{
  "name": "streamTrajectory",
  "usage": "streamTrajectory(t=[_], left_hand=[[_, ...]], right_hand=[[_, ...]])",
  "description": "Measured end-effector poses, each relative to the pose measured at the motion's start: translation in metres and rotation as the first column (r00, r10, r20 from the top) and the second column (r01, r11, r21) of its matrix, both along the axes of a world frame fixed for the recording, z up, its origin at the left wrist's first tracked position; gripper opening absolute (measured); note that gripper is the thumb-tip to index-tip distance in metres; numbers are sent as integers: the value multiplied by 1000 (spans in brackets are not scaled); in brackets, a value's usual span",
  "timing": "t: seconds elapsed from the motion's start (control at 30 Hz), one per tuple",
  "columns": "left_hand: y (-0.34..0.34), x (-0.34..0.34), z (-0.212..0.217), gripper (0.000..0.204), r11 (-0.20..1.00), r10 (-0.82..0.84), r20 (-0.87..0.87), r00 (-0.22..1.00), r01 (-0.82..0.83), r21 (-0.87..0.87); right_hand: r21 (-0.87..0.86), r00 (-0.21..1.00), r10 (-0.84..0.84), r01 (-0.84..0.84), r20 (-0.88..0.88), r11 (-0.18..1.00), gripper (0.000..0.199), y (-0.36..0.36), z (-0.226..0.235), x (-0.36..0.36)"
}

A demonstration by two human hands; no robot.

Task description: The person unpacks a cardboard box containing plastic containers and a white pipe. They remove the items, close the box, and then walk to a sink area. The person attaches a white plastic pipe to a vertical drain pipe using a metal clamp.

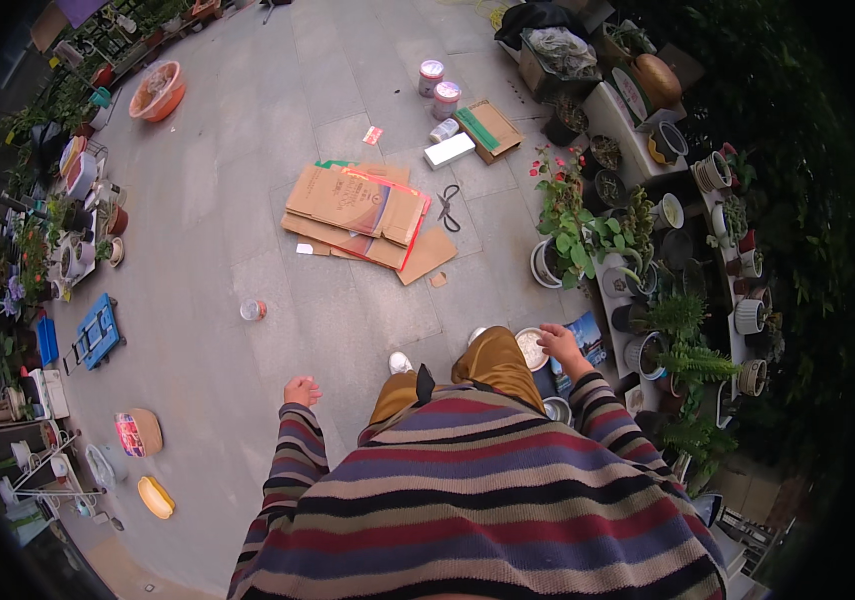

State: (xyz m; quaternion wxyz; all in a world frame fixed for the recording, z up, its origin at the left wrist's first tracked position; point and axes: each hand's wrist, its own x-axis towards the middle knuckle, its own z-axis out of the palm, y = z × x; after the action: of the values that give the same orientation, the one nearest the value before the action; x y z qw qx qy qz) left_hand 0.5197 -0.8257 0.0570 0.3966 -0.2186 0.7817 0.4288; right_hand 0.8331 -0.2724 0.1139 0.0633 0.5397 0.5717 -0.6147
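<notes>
My left hand (302,391) hangs beside my body over the paving, its fingers apart and nothing in it. On the other side, my right hand (559,343) is held out with its fingers loosely spread, and no object shows in it. Close to its fingertips is a round bowl (531,350) with pale contents; I cannot tell whether they touch. A blue printed bag or sheet (588,335) lies beside that hand. Ahead of my feet rests a pile of flattened cardboard boxes (353,205), with black-handled scissors (449,208) at its right.
Two lidded jars (447,98), a white box (449,151) and a cardboard box (490,130) stand farther ahead. Potted plants (568,240) line the right. At left are a blue folding cart (98,330) and an orange tub (159,92). A small clear jar (254,310) sits ahead-left.
</notes>
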Motion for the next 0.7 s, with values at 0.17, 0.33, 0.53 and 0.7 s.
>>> streamTrajectory(t=[0.17, 0.33, 0.53, 0.7], left_hand=[[127, -92, 32, 26, 987, 97, -111, 989, -81, 140], [228, -85, 12, 25, 989, 87, -55, 995, -80, 123], [389, -75, 33, 20, 975, -154, 51, 987, 144, 169], [540, -136, 40, 23, 961, -168, 216, 962, 111, 252]], right_hand=[[-94, 993, -54, 44, -103, 995, 43, 89, -1, -128], [-202, 988, -61, 32, -139, 979, 48, 209, -93, -263], [-251, 994, -88, 100, 59, 963, 55, 337, -194, -414], [-132, 980, -121, 143, 160, 981, 60, 428, -321, -484]])
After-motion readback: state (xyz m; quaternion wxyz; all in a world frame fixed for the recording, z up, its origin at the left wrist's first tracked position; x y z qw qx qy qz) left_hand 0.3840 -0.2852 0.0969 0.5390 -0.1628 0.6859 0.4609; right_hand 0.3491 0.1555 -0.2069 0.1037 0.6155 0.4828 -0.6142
